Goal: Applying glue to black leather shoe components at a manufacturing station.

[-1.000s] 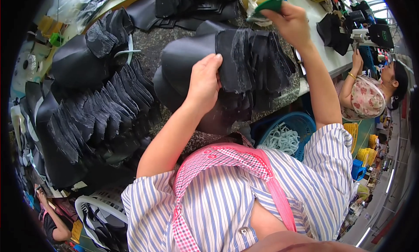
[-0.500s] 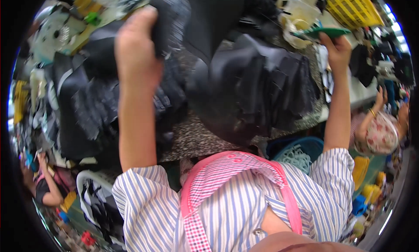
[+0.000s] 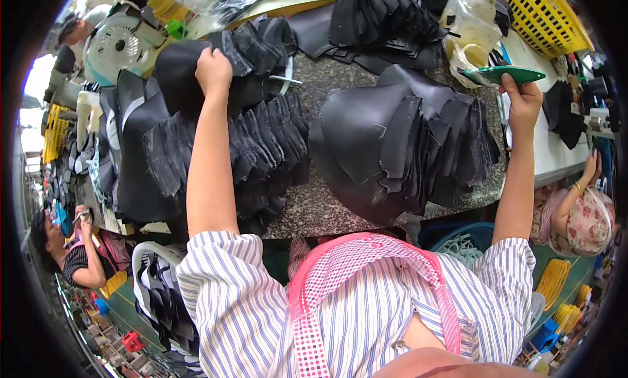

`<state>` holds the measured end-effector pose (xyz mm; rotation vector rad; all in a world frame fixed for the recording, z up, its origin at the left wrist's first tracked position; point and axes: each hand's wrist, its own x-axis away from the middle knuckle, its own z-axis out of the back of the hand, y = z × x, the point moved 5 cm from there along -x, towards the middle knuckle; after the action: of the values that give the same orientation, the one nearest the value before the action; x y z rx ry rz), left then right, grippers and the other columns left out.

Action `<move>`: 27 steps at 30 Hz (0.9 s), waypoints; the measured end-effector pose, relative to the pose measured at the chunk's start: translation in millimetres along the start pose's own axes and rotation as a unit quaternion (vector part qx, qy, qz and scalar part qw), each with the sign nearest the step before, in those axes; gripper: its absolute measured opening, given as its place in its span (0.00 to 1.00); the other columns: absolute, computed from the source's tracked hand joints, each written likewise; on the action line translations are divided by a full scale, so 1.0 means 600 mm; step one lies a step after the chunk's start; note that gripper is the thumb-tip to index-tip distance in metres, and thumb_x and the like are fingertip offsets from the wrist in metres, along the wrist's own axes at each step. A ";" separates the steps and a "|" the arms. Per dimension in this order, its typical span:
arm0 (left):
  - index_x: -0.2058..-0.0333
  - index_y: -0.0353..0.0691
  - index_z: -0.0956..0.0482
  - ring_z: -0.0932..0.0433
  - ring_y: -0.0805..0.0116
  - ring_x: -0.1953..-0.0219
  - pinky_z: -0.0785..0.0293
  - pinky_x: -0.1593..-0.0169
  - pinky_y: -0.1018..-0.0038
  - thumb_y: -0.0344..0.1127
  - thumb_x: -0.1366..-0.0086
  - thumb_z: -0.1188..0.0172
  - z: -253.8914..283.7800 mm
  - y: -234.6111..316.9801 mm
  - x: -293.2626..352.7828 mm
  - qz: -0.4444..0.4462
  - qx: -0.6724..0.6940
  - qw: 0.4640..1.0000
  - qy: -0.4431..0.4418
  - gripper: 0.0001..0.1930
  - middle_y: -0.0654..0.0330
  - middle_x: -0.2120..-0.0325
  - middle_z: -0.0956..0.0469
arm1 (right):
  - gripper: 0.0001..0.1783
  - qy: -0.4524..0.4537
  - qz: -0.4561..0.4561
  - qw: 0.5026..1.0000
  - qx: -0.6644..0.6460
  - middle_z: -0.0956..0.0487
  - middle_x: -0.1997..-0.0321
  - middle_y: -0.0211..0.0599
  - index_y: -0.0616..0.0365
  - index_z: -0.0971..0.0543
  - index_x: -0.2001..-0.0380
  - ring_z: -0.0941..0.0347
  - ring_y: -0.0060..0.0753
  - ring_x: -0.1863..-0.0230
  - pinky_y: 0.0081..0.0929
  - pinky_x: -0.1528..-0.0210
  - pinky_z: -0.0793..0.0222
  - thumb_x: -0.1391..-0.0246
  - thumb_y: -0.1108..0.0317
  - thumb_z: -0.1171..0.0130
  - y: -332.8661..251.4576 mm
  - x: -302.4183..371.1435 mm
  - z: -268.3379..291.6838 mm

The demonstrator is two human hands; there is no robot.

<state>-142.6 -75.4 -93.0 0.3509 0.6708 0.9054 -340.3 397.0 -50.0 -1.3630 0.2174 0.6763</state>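
Left fingers (image 3: 211, 63) against black piece (image 3: 176, 67), green tool (image 3: 522, 72) between right fingers (image 3: 509, 87)

the left hand (image 3: 214, 72) touches a curved black sheet piece (image 3: 178, 67); the right hand (image 3: 525, 103) grips a flat green tool (image 3: 520, 72).

Left hand (image 3: 214, 70): fingertips curled out of sight at black sheet (image 3: 175, 74); grip unclear.
Green tool (image 3: 507, 74): lower edge partly covered by right hand (image 3: 523, 104).
Blue basket (image 3: 483, 228): partly behind table (image 3: 304, 208) and sleeve (image 3: 502, 263).
Yellow crate (image 3: 548, 21): cropped at top.
Left co-worker (image 3: 84, 255): handheld item too small to identify.
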 end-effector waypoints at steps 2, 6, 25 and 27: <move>0.59 0.36 0.33 0.31 0.47 0.61 0.36 0.58 0.62 0.42 0.46 0.52 0.010 0.029 0.030 -0.014 0.029 0.999 0.000 0.19 0.44 0.65 0.29 | 0.05 0.013 -0.016 1.000 -0.002 0.27 0.81 0.30 0.64 0.27 0.76 0.35 0.17 0.80 0.13 0.76 0.41 0.57 0.73 0.43 0.012 0.001 0.021; 0.61 0.34 0.31 0.30 0.53 0.64 0.35 0.60 0.67 0.37 0.44 0.52 0.061 0.181 0.123 -0.244 0.003 0.969 0.030 0.15 0.49 0.64 0.29 | 0.05 0.040 -0.017 0.998 -0.046 0.26 0.79 0.31 0.64 0.26 0.76 0.34 0.19 0.80 0.15 0.76 0.39 0.57 0.73 0.43 0.024 0.009 0.047; 0.70 0.37 0.35 0.35 0.76 0.70 0.38 0.63 0.80 0.31 0.47 0.46 -0.097 0.258 0.419 0.053 0.507 0.758 -0.408 0.08 0.64 0.74 0.32 | 0.14 -0.011 -0.014 0.946 0.324 0.25 0.84 0.37 0.53 0.22 0.77 0.29 0.31 0.81 0.26 0.76 0.36 0.67 0.55 0.38 0.155 -0.060 0.029; 0.70 0.38 0.36 0.35 0.80 0.71 0.38 0.64 0.84 0.28 0.45 0.49 -0.079 0.250 0.404 0.119 0.595 0.723 -0.329 0.05 0.66 0.73 0.32 | 0.10 -0.018 -0.036 0.985 0.169 0.24 0.82 0.32 0.57 0.22 0.78 0.30 0.21 0.81 0.22 0.76 0.36 0.64 0.62 0.39 0.110 -0.071 0.045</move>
<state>-159.4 209.3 -139.4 1.8707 0.4476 0.3886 -417.5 412.7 -76.1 -1.0273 0.2407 0.5728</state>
